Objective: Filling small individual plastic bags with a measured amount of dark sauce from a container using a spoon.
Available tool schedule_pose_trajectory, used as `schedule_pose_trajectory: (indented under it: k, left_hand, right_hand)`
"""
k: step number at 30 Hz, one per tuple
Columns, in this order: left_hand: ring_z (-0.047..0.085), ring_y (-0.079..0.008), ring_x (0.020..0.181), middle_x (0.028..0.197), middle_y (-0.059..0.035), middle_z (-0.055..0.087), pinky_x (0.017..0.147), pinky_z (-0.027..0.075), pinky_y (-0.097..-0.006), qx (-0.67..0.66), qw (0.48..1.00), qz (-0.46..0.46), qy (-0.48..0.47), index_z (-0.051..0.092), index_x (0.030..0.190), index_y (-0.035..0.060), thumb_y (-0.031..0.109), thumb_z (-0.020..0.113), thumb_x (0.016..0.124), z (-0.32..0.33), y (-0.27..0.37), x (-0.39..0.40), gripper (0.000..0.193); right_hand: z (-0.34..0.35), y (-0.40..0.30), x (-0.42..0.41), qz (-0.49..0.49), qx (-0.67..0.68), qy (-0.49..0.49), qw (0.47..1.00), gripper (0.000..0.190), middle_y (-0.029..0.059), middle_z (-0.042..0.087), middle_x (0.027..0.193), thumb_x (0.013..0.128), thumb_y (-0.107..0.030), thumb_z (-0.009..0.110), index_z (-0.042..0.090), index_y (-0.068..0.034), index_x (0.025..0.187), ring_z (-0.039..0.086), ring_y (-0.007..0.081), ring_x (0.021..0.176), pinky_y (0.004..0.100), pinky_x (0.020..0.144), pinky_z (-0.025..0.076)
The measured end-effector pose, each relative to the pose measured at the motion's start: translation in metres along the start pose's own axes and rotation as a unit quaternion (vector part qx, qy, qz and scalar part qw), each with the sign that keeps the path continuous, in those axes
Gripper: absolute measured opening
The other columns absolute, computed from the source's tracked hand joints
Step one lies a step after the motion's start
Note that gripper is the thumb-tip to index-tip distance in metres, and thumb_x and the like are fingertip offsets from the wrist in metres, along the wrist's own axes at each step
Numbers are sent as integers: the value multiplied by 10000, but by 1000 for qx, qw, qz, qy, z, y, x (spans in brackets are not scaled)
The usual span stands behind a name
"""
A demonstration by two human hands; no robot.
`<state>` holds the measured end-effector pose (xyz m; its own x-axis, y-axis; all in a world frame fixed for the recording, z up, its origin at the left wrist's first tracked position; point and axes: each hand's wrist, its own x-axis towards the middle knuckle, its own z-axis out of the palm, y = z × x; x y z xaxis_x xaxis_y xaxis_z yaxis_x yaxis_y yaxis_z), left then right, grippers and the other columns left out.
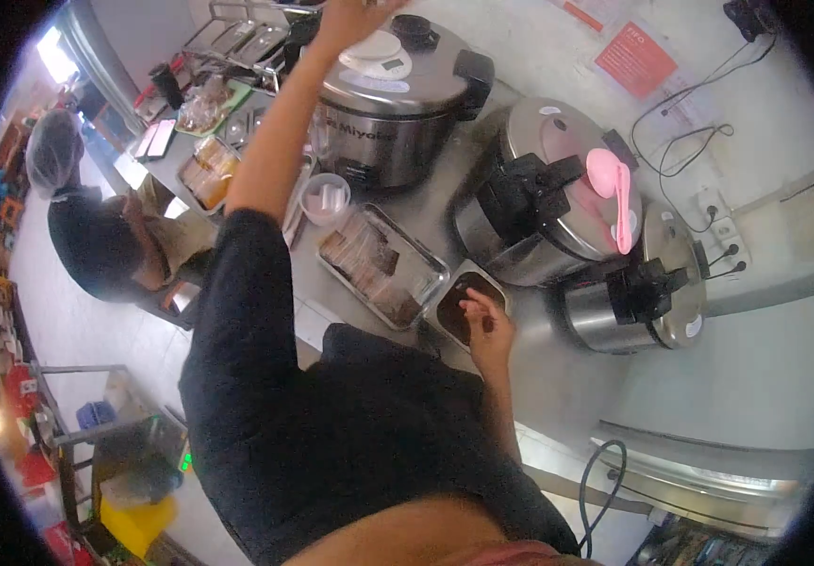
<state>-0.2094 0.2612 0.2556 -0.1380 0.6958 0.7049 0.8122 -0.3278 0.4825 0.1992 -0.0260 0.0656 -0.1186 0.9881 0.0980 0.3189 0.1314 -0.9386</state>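
My right hand, fingers bent, is over a metal container of dark brown contents; whether it grips anything is unclear. Beside it lies a metal tray of plastic-wrapped food portions. A clear plastic tub with pale items inside stands past the tray's upper left corner. My left hand is raised at the top edge, its fingers partly cut off, near a white digital kitchen scale on the lid of a large Miyako cooker.
Two more metal cookers stand at right, a pink rice paddle on one lid. Farther left are a food tray, phones and a bagged item. A person in a hairnet is at left. Cables hang along the wall.
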Motion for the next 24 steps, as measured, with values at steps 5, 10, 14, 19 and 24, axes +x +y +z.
schedule_pose_trajectory:
  k: [5, 10, 14, 19, 24]
  left_hand:
    - [712, -241, 700, 865, -94, 742, 675, 548, -389, 148, 980, 118, -59, 754, 1111, 214, 483, 574, 960, 43, -100, 7, 357]
    - [688, -355, 939, 979, -149, 729, 838, 534, -444, -37, 998, 31, -40, 738, 1095, 189, 488, 680, 868, 44, -61, -49, 380]
    - [627, -311, 1020, 1077, -129, 701, 914, 468, -444, 115, 963, 205, 129, 724, 1081, 138, 437, 709, 830, 35, -32, -55, 390]
    - [633, -287, 908, 947, -98, 693, 826, 458, -437, 257, 947, 170, -93, 726, 1007, 110, 449, 652, 836, 51, -13, -86, 387]
    - [641, -273, 894, 916, -75, 689, 807, 461, -415, 239, 958, 153, -36, 724, 980, 102, 425, 613, 868, 62, -14, -99, 359]
  right_hand:
    - [3, 14, -8, -23, -12, -34, 999, 297, 104, 755, 936, 958, -284, 673, 708, -45, 1132, 711, 172, 865, 306, 831, 524]
    - [4, 15, -14, 24, -52, -50, 997, 257, 103, 748, 965, 948, -261, 684, 728, -35, 1062, 708, 183, 860, 316, 808, 533]
    - [9, 14, -9, 25, -43, -70, 996, 261, 109, 742, 974, 948, -265, 681, 729, -33, 1057, 705, 190, 861, 322, 801, 537]
    - [15, 26, -6, 2, -71, -113, 991, 258, 129, 736, 986, 942, -256, 682, 725, -31, 1061, 708, 207, 869, 318, 795, 540]
    - [16, 17, -3, -26, -118, -138, 983, 267, 145, 731, 1019, 943, -262, 673, 717, -33, 1074, 718, 234, 891, 338, 801, 547]
